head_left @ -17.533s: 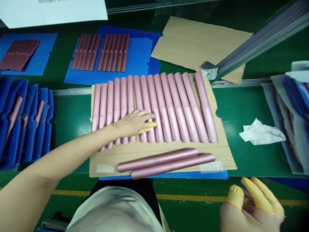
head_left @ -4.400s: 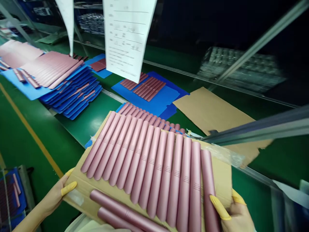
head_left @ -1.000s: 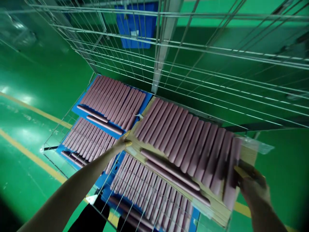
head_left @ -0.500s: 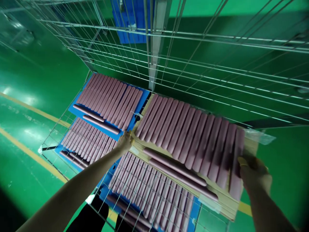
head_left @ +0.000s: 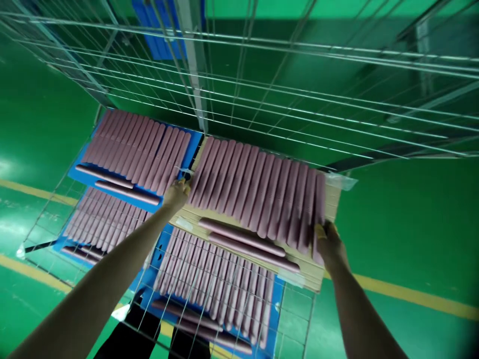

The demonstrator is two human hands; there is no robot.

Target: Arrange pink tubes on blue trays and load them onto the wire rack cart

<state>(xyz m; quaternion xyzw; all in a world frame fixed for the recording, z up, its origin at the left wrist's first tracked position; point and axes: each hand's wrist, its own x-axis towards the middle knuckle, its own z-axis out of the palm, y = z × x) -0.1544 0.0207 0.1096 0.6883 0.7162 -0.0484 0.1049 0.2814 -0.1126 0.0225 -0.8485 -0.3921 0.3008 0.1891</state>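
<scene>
Both my hands hold a cardboard sheet by its opposite edges, above a wire rack. My left hand grips the far-left edge, and my right hand grips the near-right corner, beside the last tube. Yellow finger cots show on the fingertips of both hands. A tight row of pink metallic tubes lies across the sheet. Two more pink tubes lie loose below that row, near the sheet's lower edge.
Under the sheet, the wire rack holds several blue trays of pink tubes in rows. A blue crate stands beyond the rack. Clear plastic film sticks out at the sheet's corner. Below lies a green floor with a yellow line.
The sheet and both my hands have shifted left in view, and the sheet looks a little smaller. The tubes on the sheet have stayed in place.
</scene>
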